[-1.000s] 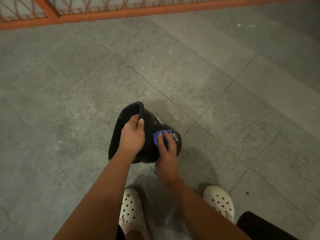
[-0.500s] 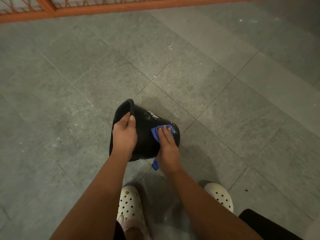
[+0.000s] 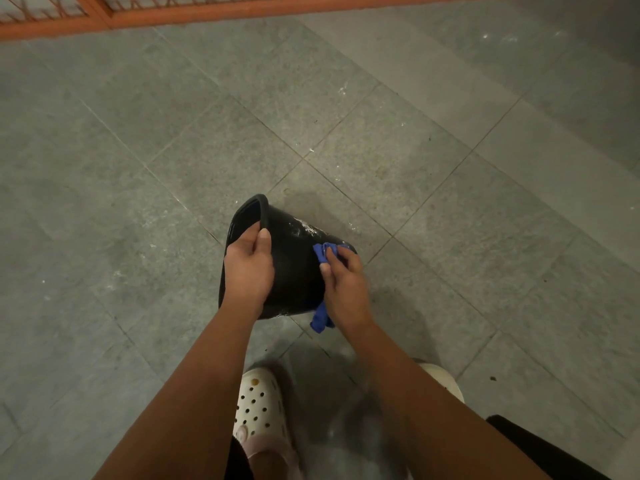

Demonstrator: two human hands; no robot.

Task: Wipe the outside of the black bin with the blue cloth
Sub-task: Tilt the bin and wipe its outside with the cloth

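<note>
The round black plastic bin (image 3: 298, 275) is tipped on the grey stone-tile floor (image 3: 450, 209), its open mouth turned toward ten o'clock and its base toward four o'clock. The left hand (image 3: 247, 268) has a closed grip on the rim at the mouth: the fingers hook over the edge into the inside and the thumb lies flat along the outer wall. The right hand (image 3: 344, 289) sits at the bin's three o'clock side, near the base, its fingers bent over a small crumpled blue cloth (image 3: 322, 252) and pressing it against the outside wall; the thumb closes on the cloth from underneath. A loose tail of the same cloth hangs out below the heel of that hand, at six o'clock. White smears (image 3: 304, 230) streak the wall at twelve o'clock from the cloth. At the bin's six o'clock stands a white perforated clog (image 3: 259, 407). An orange wooden railing (image 3: 207, 12) runs along the far edge at twelve o'clock.
</note>
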